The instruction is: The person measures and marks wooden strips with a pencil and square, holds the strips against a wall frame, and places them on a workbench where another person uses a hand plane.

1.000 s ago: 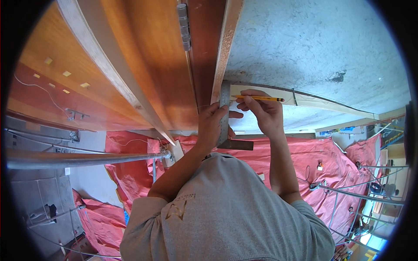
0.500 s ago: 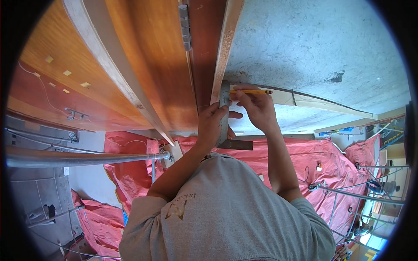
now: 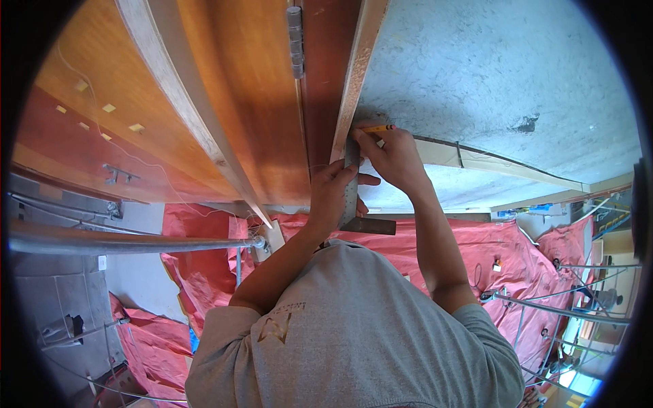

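My left hand (image 3: 330,194) is closed on a metal square (image 3: 375,226), whose long blade runs up alongside a narrow wooden trim strip (image 3: 360,61) at the centre. My right hand (image 3: 398,160) pinches a yellow pencil (image 3: 381,128) near the blade's upper end; its tip is hidden at the corner between the trim and a mottled pale-blue board (image 3: 490,61). Left of the trim are an orange-brown wooden panel (image 3: 245,102) and a metal hinge (image 3: 296,42).
A pale batten (image 3: 177,81) crosses the wooden panel at left. A thick metal pipe (image 3: 136,239) runs in from the left near my left arm. Red sheeting (image 3: 449,251) lies behind my arms. Scaffold tubes (image 3: 558,306) stand at lower right.
My right hand has moved up and slightly left with the pencil, to the top of the square's blade. My left hand has stayed in place on the square.
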Available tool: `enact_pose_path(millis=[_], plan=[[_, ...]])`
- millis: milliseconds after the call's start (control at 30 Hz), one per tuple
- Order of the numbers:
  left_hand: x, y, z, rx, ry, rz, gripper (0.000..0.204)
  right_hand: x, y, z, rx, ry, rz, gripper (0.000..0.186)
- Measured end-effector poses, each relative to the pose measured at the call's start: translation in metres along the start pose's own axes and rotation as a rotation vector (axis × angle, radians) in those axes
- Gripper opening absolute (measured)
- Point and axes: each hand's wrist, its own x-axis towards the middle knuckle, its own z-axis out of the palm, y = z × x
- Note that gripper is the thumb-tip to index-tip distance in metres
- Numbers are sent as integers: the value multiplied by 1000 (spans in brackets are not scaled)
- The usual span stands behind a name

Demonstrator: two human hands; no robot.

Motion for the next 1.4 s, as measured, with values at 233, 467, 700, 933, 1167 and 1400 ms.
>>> enact_pose_path(millis=[233,467,700,933,1167,1400], plan=[[0,-2,-4,22,8,14,34,6,-3,2,-133,-9,-37,27],[0,2,-1,26,5,-3,30,5,-6,-2,-24,-11,8,29],[0,0,-3,127,2,32,34,1,-5,-1,57,16,36,30],[-26,15,-6,753,100,433,26,-42,-19,-39,709,305,-43,22],[-25,58,6,727,219,902,28,-70,-23,-63,851,394,-134,20],[24,53,16,792,361,1220,21,-89,-15,-46,907,373,-38,19]])
